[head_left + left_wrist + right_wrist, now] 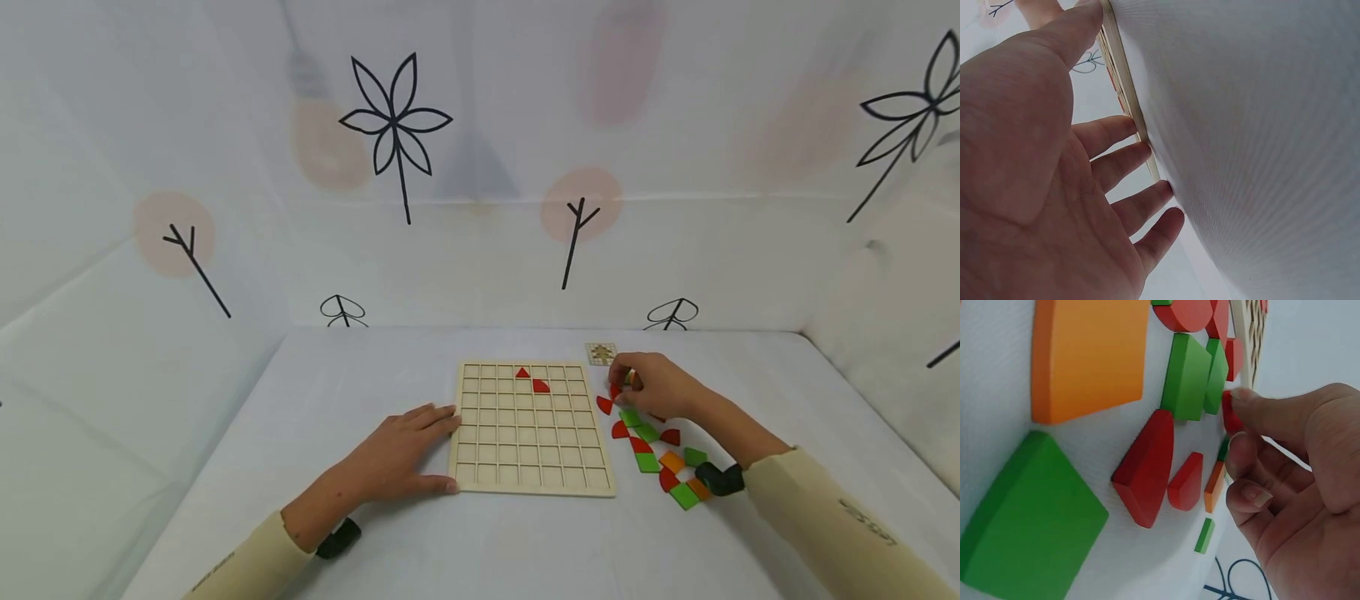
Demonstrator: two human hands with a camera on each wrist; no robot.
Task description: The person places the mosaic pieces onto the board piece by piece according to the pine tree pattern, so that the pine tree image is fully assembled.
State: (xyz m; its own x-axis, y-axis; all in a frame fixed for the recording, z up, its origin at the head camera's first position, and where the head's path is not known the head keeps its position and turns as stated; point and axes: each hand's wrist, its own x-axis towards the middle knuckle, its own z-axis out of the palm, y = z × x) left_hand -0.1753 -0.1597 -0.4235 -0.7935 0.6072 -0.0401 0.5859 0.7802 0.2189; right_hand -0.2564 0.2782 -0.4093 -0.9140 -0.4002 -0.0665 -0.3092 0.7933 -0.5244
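A pale wooden grid board (pixel 529 429) lies on the white cloth, with a red triangle (pixel 522 373) and a red quarter-circle piece (pixel 541 386) in its upper cells. Along the board's left edge my left hand (pixel 397 454) rests with extended fingers; the thumb and fingertips touch that edge in the left wrist view. At the far end of the loose pieces, my right hand (pixel 660 385) pinches a red piece (pixel 1230 412) between thumb and fingers. Its full shape is hidden by the fingers. Green pieces (pixel 1188 378) and red pieces (pixel 1147 469) lie around it.
Several loose red, green and orange pieces (pixel 672 460) spread to the right of the board. A small patterned card (pixel 601 353) lies behind the board's far right corner. White cloth walls with plant drawings (pixel 394 121) stand at the back and sides.
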